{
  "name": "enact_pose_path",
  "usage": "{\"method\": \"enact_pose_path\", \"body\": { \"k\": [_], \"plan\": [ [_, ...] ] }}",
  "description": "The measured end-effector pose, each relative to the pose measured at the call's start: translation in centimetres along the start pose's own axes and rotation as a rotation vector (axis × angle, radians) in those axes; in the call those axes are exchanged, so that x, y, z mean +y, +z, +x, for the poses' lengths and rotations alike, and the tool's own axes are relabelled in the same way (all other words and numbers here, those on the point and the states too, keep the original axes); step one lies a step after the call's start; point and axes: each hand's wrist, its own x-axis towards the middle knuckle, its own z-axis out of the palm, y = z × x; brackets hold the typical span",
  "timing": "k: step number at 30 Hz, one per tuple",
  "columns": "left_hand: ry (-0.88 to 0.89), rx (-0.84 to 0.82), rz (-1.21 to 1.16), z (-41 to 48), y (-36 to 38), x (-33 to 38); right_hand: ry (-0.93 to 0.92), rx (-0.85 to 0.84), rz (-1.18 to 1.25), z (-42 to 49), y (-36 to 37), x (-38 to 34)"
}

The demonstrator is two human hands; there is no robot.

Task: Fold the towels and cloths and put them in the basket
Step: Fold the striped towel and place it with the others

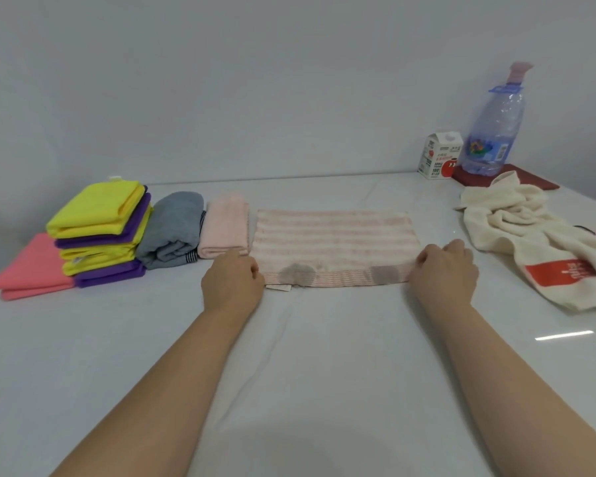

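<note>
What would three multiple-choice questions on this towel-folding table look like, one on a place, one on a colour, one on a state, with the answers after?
1. Where does the cream towel lie?
A. Folded on the grey towel.
B. Crumpled, to the right of the striped towel.
C. Under the carton.

2. What colour is the top cloth of the stack at the left?
A. Purple.
B. Green.
C. Yellow.

3. How is the striped towel now?
A. Spread flat on the table, with the left hand and the right hand gripping its near corners.
B. Rolled up.
C. Hanging off the table edge.

Answers:
1 B: it lies bunched up beyond the right hand.
2 C: yellow lies on top, with purple under it.
3 A: it lies flat, with fingers curled on both near corners.
</note>
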Motion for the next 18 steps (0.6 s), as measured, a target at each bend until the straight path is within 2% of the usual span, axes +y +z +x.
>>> {"method": "enact_pose_path", "body": {
  "k": [1,3,5,6,8,13,16,18],
  "plan": [
    [0.101,0.038,0.037,0.0,0.3,0.1,-0.070,0.055,-0.079,-0.1,0.1,-0.2],
    [0.293,0.068,0.051,0.1,1.1,0.5,-0.233,0.109,-0.044,-0.4,0.5,-1.1],
    [0.390,-0.067,0.026,-0.3,1.6,1.0,-0.369,-0.040,-0.071,-1.2,0.9,-2.2],
    [0.389,-0.132,0.013,-0.5,1.5,1.3,-0.377,-0.146,-0.113,-1.8,1.0,-2.5],
    [0.368,-0.156,0.043,-0.6,1.1,1.7,-0.340,-0.233,-0.224,-2.4,0.2,-3.0],
    [0.332,-0.091,0.089,-0.2,-0.4,4.1,-0.250,-0.190,-0.480,-1.3,-2.2,-3.8],
    [0.326,-0.118,0.006,0.9,0.1,5.5,-0.354,0.003,-0.271,-0.4,-1.6,-5.0],
    [0.355,-0.177,-0.016,2.7,1.2,6.5,-0.455,-0.094,-0.215,0.5,-0.3,-6.2]
  ]
}}
